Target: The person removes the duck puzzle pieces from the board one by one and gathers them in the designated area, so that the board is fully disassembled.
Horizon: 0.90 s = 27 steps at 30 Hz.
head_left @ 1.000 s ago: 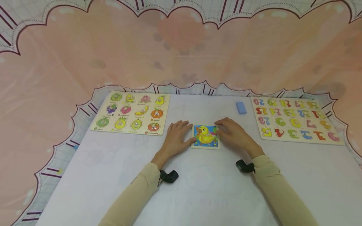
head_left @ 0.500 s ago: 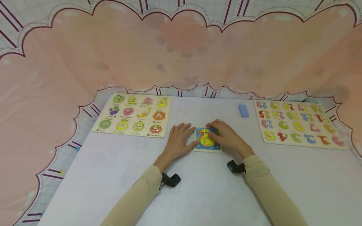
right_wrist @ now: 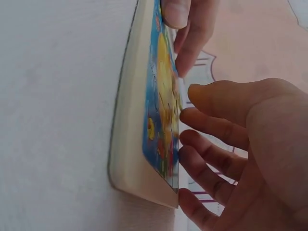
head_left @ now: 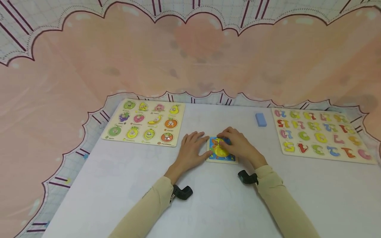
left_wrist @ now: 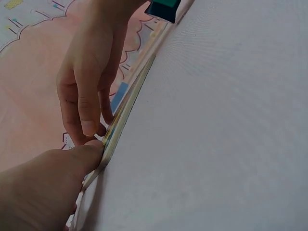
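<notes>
A small square duck puzzle (head_left: 220, 152) lies flat on the white table in front of the person. At its left side the left hand (head_left: 191, 151) rests with fingers spread, and its thumb (left_wrist: 89, 156) lies on the puzzle's edge. The right hand (head_left: 239, 145) reaches over the puzzle's upper right part, hiding some of the duck. In the right wrist view, that hand's gently bent fingertips (right_wrist: 185, 137) are right at the picture, with the thumb apart from them. Nothing shows between thumb and fingers.
A fruit puzzle board (head_left: 156, 130) lies at the back left. On the right is a number puzzle board (head_left: 312, 132), with a blue block (head_left: 261, 119) beside it. A patterned peach cloth (head_left: 143, 62) hangs behind the table (head_left: 220, 205).
The right hand has moved left from the puzzle's right edge to over the picture. The left hand stays at the left edge. The whole scene has shifted slightly right and down in view.
</notes>
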Motion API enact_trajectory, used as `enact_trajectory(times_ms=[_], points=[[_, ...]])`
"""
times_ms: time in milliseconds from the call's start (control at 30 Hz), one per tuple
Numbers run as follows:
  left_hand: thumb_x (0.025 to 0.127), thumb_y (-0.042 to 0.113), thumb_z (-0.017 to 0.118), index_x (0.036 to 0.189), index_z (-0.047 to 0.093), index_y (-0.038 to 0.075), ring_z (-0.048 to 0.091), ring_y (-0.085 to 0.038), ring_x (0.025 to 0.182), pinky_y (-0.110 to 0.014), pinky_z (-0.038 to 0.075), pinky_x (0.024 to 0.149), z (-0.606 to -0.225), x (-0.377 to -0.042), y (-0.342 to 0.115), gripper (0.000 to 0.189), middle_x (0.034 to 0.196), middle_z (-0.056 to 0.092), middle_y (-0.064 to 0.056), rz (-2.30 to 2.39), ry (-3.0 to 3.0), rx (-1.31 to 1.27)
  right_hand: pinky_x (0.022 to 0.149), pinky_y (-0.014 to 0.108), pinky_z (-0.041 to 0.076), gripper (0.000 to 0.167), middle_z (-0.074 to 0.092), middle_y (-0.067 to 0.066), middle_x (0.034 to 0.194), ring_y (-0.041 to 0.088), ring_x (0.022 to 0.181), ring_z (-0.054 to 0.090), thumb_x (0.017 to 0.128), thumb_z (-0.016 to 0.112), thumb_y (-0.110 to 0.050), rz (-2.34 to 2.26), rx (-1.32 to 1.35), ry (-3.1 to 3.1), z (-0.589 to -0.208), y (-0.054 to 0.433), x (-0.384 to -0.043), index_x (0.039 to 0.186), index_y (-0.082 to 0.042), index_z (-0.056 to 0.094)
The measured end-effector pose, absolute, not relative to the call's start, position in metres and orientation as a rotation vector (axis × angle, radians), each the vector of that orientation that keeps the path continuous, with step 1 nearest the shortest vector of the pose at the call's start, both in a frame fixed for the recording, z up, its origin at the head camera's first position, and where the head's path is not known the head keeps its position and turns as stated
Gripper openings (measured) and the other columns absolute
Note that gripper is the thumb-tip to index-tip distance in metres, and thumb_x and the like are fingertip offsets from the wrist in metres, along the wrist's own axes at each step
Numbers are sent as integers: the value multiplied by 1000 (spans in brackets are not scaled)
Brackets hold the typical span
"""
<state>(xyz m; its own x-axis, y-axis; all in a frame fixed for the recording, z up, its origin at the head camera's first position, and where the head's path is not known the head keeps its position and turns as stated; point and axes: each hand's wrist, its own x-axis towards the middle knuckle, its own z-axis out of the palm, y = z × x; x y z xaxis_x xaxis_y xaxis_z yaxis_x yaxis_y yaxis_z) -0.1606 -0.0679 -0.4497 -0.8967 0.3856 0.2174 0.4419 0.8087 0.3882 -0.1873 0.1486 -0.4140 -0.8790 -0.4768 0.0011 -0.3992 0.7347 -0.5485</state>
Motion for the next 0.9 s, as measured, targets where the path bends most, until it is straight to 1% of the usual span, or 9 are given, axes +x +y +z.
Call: enact_trajectory(times_ms=[100, 200, 367, 633, 900], points=[[87, 51, 59, 135, 52, 21, 32, -28, 139, -56, 18, 114, -450, -161, -68, 57, 145, 45, -4, -652, -2862, -658, 100, 55, 38, 34, 55, 10, 118, 29, 111, 52, 90, 62, -23, -831, -719, 2808, -416, 148, -188, 121, -9, 62], [87, 51, 60, 135, 52, 20, 33, -28, 138, -56, 19, 114, -451, -161, -68, 57, 144, 46, -5, -665, -2855, -662, 100, 54, 38, 36, 55, 10, 119, 28, 111, 52, 89, 65, -22, -831, -725, 2811, -417, 148, -189, 121, -9, 60], [87, 50, 60, 135, 53, 21, 33, -28, 138, -56, 19, 114, -451, -161, -68, 57, 144, 46, -4, -670, -2851, -665, 96, 48, 45, 37, 57, 7, 116, 25, 106, 54, 87, 68, -23, -861, -695, 2805, -418, 146, -191, 120, -10, 58], [87, 50, 60, 135, 53, 21, 33, -28, 138, -56, 19, 113, -451, -162, -68, 57, 144, 46, -4, -661, -2851, -666, 89, 42, 51, 35, 58, 1, 110, 21, 101, 58, 87, 67, -32, -785, -667, 2879, -418, 142, -193, 115, -12, 59], [86, 51, 60, 135, 53, 21, 34, -27, 138, -55, 20, 114, -451, -162, -68, 58, 144, 46, -3, -649, -2854, -657, 87, 41, 52, 39, 57, 0, 111, 20, 101, 58, 89, 64, -39, -802, -561, 2872, -414, 144, -192, 118, -15, 57]])
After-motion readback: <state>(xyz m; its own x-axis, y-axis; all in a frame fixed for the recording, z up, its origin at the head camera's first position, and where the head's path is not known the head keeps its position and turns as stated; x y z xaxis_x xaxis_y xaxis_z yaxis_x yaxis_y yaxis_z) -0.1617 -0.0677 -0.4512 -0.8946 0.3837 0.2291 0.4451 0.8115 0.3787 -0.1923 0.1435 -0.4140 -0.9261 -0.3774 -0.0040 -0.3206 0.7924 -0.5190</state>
